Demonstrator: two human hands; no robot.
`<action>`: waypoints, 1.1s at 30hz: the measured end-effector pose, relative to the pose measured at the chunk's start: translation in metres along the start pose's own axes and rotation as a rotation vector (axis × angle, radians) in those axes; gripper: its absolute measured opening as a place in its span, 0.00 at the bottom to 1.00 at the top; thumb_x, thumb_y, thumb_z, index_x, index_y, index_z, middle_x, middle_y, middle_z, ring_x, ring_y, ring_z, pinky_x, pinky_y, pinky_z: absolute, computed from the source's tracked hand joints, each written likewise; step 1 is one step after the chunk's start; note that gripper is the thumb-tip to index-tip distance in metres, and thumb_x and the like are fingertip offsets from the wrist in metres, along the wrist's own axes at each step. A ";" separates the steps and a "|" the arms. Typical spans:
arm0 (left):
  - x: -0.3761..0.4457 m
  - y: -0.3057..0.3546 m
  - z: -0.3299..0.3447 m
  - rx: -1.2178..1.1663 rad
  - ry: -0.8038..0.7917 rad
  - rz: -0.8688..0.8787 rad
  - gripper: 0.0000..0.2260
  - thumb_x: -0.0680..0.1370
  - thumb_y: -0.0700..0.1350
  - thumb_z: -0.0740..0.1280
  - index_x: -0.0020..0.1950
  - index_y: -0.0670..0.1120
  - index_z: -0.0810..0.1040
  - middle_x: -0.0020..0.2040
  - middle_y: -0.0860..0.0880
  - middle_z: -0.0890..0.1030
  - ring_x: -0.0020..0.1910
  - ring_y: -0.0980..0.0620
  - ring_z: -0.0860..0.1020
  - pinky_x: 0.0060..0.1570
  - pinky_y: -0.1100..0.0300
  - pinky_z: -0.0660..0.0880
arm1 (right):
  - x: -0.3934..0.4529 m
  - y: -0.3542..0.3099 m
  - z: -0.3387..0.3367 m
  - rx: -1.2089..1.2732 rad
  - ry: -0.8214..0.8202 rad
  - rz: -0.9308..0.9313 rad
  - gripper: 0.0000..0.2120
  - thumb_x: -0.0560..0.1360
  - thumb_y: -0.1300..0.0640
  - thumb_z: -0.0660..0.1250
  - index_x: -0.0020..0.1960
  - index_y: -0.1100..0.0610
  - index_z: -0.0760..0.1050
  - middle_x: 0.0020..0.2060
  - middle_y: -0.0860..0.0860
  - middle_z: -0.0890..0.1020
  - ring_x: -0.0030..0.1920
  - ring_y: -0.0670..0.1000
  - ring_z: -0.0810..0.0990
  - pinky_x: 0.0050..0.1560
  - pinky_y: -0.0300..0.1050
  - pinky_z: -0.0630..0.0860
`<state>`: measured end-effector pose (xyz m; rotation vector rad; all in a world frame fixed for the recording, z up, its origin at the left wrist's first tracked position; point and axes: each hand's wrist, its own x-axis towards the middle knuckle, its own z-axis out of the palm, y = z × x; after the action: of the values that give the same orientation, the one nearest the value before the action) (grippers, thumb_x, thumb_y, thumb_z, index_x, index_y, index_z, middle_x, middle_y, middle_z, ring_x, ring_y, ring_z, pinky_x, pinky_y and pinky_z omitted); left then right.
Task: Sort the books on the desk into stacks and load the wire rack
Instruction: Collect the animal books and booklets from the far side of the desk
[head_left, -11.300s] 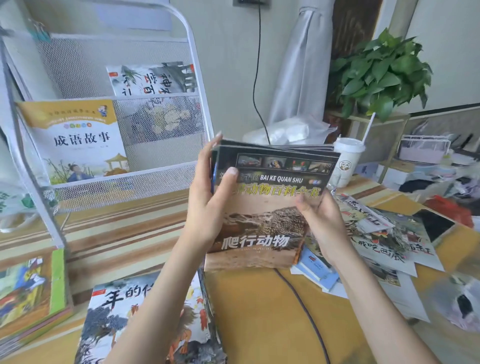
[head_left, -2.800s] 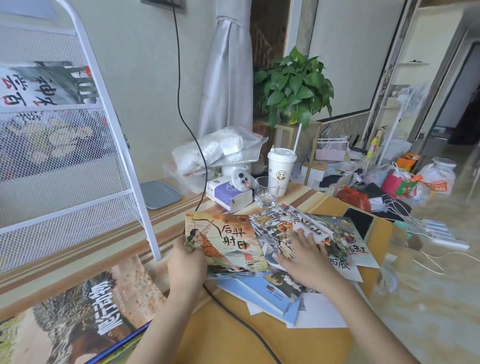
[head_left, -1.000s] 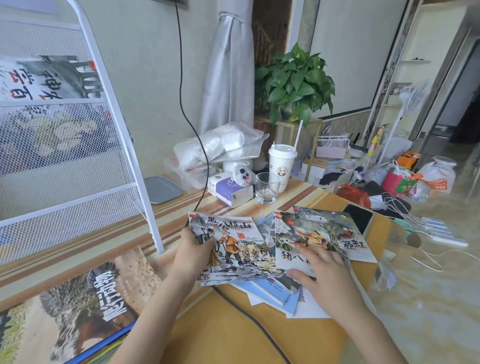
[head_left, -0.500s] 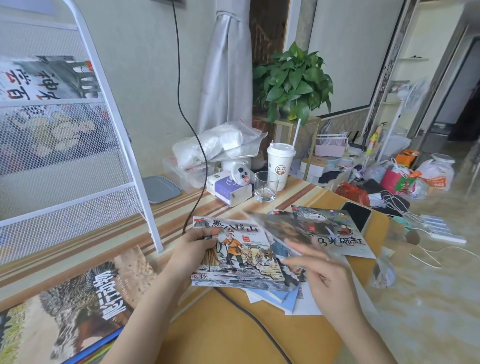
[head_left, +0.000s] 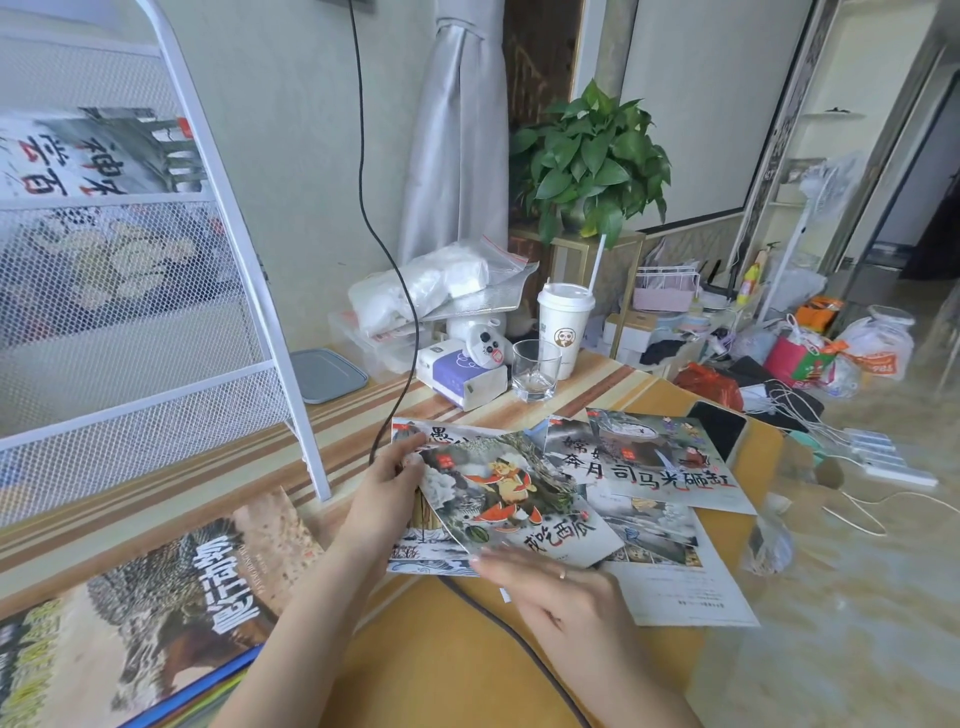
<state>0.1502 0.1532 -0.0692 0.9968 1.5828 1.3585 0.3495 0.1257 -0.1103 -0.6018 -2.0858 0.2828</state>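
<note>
**Picture books gathering under your hands**

Your left hand (head_left: 387, 493) pinches the left edge of a small stack of picture books (head_left: 415, 540) on the worktop (head_left: 467, 649), thumb on top near the upper corner. On that stack lies the top book (head_left: 514, 499), the 1 with a red-robed figure on its cover, skewed so its long axis runs from upper left down to lower right. Your right hand (head_left: 550, 587) sits just below its near edge, fingers straight and spread, tips touching or almost touching that edge; I cannot tell whether they press it.

The next move turns on this: the top book lies directly ahead of your right hand and just right of your left, twisted out of line with the stack beneath. My judgement is that your right hand, nearer the free corner, should swing it square while the left keeps the stack pinned.

2 more books (head_left: 670, 467) lie fanned to the right, overlapping, closer to your right hand. The rack (head_left: 244, 291) stands well apart on the left, nearer your left hand, with 1 book (head_left: 93, 156) showing in an upper tier. A black cable (head_left: 395, 291) runs under the stack and could snag.
</note>
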 end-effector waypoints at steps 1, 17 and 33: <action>-0.001 0.000 0.000 0.007 0.011 0.015 0.12 0.83 0.42 0.58 0.63 0.51 0.75 0.50 0.49 0.81 0.43 0.50 0.79 0.38 0.67 0.74 | 0.002 -0.002 0.002 -0.012 0.035 -0.008 0.21 0.72 0.67 0.66 0.61 0.50 0.77 0.56 0.46 0.82 0.59 0.40 0.78 0.59 0.38 0.75; -0.002 0.003 0.000 -0.064 0.044 0.078 0.24 0.78 0.37 0.66 0.72 0.49 0.64 0.61 0.48 0.79 0.56 0.47 0.80 0.58 0.47 0.76 | 0.030 -0.006 -0.009 0.111 -0.207 0.449 0.22 0.80 0.59 0.58 0.67 0.36 0.64 0.52 0.30 0.73 0.53 0.38 0.75 0.56 0.35 0.70; 0.007 0.010 -0.026 0.054 0.196 0.128 0.26 0.80 0.37 0.58 0.77 0.51 0.57 0.60 0.50 0.77 0.47 0.49 0.77 0.44 0.59 0.75 | 0.009 0.071 -0.061 -0.678 -0.408 0.837 0.34 0.69 0.25 0.51 0.71 0.38 0.57 0.77 0.50 0.51 0.76 0.58 0.45 0.71 0.64 0.47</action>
<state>0.1238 0.1519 -0.0577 1.0378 1.7324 1.5480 0.4174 0.1891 -0.0997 -1.9687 -2.1871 0.1580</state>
